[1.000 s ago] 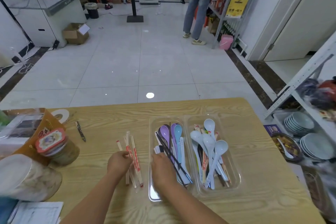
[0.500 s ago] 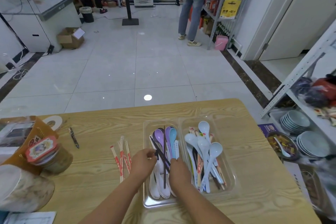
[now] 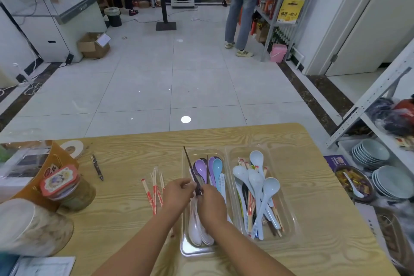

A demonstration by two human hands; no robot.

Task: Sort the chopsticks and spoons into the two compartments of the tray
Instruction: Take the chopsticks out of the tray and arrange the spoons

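On the counter [image 3: 125, 219], over the tray's [image 3: 195, 252] left compartment of spoons [image 3: 200, 167], left grip [image 3: 178, 192] and right grip [image 3: 211, 203] pinch dark chopsticks [image 3: 190, 163] near their ends. Probably light, stiff, slick; better held mid-shaft.

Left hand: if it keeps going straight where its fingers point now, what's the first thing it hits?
The dark brown chopstick, tilted up, gripped by the right hand. The left hand points rightward over the clear plastic tray, fingertips apparently at the stick already; depth is unclear.
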